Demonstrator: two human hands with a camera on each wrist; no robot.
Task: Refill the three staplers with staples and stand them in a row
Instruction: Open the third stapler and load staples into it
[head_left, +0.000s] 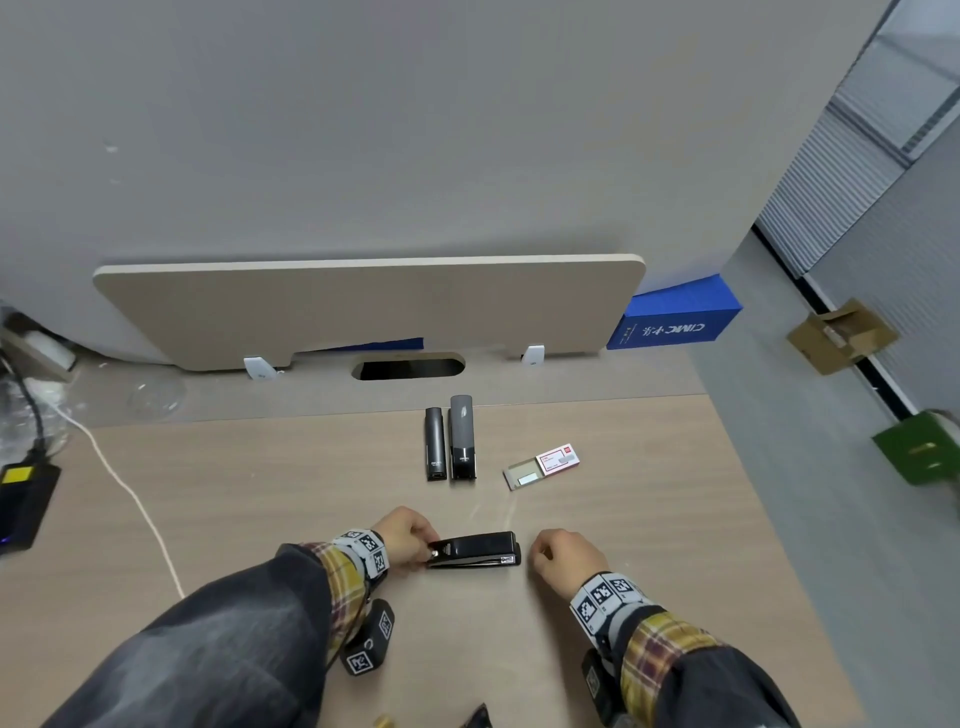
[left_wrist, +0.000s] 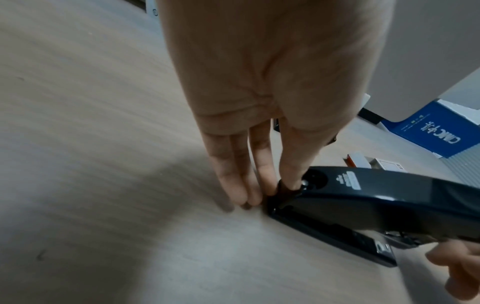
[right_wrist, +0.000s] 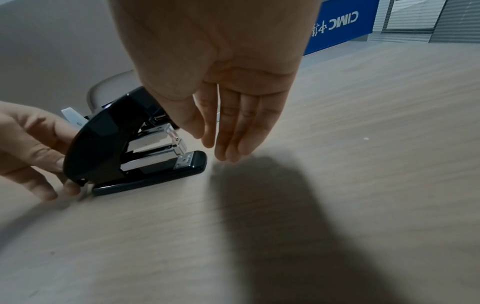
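Observation:
A black stapler (head_left: 475, 551) (left_wrist: 389, 197) (right_wrist: 103, 144) lies sideways on the desk in front of me, its metal magazine showing under the slightly raised top. My left hand (head_left: 423, 551) (left_wrist: 270, 193) (right_wrist: 52, 164) grips its rear hinge end, thumb on top and fingers down at the desk. My right hand (head_left: 537, 553) (right_wrist: 221, 148) hovers just off the stapler's front end, fingers relaxed and holding nothing. Farther back, a slim black stapler (head_left: 435, 443) and a grey-and-black stapler (head_left: 462, 436) stand side by side. A staple box (head_left: 543, 465) lies slid open to their right.
A beige divider panel (head_left: 363, 306) stands along the desk's back, with a cable slot (head_left: 410, 368) in front of it. A blue box (head_left: 675, 317) sits at the back right. A white cable (head_left: 130, 493) and a black device (head_left: 26, 504) lie at the left.

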